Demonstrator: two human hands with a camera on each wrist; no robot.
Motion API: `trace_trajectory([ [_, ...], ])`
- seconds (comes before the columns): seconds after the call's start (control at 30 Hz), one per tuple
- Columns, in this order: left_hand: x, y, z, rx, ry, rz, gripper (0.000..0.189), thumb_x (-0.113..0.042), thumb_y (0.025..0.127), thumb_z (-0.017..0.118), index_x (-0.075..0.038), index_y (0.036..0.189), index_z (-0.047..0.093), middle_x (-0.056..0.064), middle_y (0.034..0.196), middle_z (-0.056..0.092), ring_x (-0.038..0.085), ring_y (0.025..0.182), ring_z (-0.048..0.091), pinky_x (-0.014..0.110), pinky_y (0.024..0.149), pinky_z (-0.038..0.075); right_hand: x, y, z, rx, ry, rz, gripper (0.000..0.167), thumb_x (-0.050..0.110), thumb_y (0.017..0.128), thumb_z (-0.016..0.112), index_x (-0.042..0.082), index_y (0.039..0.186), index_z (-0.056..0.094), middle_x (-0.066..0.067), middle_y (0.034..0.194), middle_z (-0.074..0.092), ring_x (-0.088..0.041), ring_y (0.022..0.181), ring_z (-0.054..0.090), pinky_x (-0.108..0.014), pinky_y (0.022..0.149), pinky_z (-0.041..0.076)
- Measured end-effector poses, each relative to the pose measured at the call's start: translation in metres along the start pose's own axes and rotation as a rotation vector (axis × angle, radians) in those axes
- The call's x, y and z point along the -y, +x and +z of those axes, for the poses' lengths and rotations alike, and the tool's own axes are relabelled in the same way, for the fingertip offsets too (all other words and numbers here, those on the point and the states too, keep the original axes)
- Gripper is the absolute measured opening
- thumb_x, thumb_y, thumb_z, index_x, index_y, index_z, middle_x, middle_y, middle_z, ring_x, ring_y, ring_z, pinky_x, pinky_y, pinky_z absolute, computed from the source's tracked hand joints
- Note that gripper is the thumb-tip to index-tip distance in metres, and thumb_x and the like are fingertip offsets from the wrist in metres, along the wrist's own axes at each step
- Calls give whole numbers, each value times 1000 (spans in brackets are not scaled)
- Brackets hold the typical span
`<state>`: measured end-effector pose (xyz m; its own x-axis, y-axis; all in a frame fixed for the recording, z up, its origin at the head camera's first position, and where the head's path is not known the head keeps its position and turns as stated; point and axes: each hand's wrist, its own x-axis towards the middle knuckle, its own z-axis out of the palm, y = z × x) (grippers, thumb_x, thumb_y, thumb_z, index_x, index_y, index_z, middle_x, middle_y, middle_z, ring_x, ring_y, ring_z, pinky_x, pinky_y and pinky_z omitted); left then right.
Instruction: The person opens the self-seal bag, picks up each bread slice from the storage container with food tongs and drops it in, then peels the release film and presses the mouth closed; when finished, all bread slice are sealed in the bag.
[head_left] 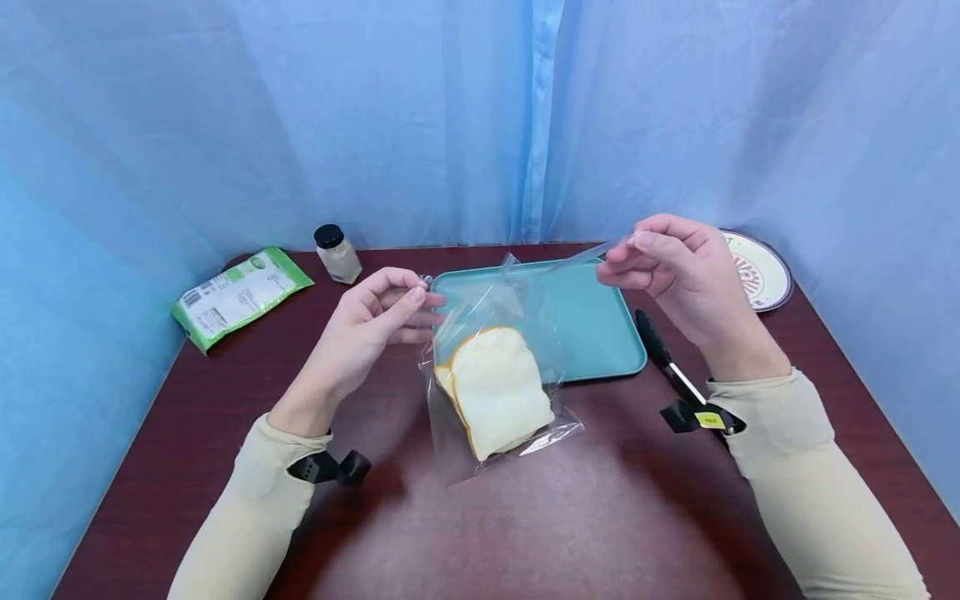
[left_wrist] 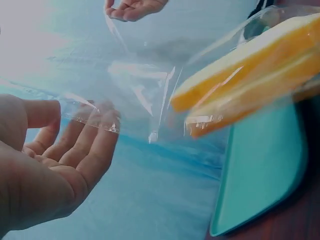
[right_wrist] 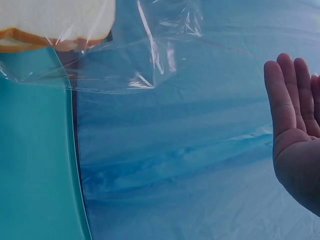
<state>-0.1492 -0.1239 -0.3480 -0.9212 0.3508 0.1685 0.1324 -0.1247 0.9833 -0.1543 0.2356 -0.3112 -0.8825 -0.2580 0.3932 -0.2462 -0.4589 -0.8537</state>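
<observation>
Slices of bread [head_left: 498, 387] sit inside a clear plastic bag [head_left: 561, 431], which hangs in front of a teal tray [head_left: 600, 329]. At the bag's upper left edge, my left hand [head_left: 375, 321] pinches the plastic between thumb and forefinger, its other fingers stretched out behind the film. My right hand [head_left: 675, 271] pinches a stretched part of the clear plastic, up and to the right above the tray's far corner. In the left wrist view the bread [left_wrist: 250, 70] shows edge-on through the film. Only part of the right hand [right_wrist: 300, 120] appears in the right wrist view.
A green and white packet [head_left: 243, 296] and a black-capped jar [head_left: 339, 254] stand at the back left. Black-handled tongs [head_left: 663, 350] lie right of the tray, partly under the right wrist. A patterned plate [head_left: 761, 271] is at the back right. Blue curtains [head_left: 390, 125] surround the table.
</observation>
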Motion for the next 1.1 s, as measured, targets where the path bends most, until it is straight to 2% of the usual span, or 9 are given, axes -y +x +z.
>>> trace_trajectory([
  [0.07,5,1,0,0,-5,-28,11,-12,104,59,-6,113,57,27,116,68,37,102,71,47,84,59,1,0,-2,7,16,-10,19,-5,102,53,-5,95,70,-18,89,74,-30,83,75,-45,84,58],
  [0.3,29,6,-3,-56,-34,-85,21,-12,105,57,3,119,52,21,112,70,29,99,72,43,85,58,-1,0,-5,7,17,-12,18,-6,102,52,-5,95,69,-18,88,74,-30,83,75,-45,82,59],
  [0.47,41,8,-7,-91,-33,-101,27,-13,105,58,6,121,51,21,111,71,35,102,71,40,84,59,-1,0,-5,-8,16,0,18,-6,102,52,-6,95,69,-18,89,74,-30,82,75,-45,82,59],
  [0.63,43,11,-11,-100,-45,-87,31,-12,104,59,10,123,48,15,106,73,28,97,73,41,84,59,3,-1,-8,-1,81,-23,19,-10,101,48,-12,97,67,-23,89,73,-34,82,75,-47,82,59],
  [0.83,42,13,-14,-109,-48,-83,14,-13,104,59,-4,114,56,22,110,71,40,103,70,43,84,59,19,-6,-22,8,169,-37,23,-18,99,41,-19,99,63,-29,90,71,-42,82,73,-52,83,58],
  [0.93,40,13,-15,-105,-43,-83,11,-14,104,59,-7,113,57,28,114,68,41,104,69,43,84,59,30,-11,-34,-21,147,-43,24,-19,99,38,-21,99,62,-30,90,70,-44,82,72,-53,83,58],
  [1.1,35,12,-14,-93,-31,-77,16,-15,104,61,-5,115,57,34,118,64,34,101,71,42,84,59,44,-24,-61,-71,110,-47,25,-20,100,35,-23,101,60,-32,91,70,-46,81,72,-53,81,58],
])
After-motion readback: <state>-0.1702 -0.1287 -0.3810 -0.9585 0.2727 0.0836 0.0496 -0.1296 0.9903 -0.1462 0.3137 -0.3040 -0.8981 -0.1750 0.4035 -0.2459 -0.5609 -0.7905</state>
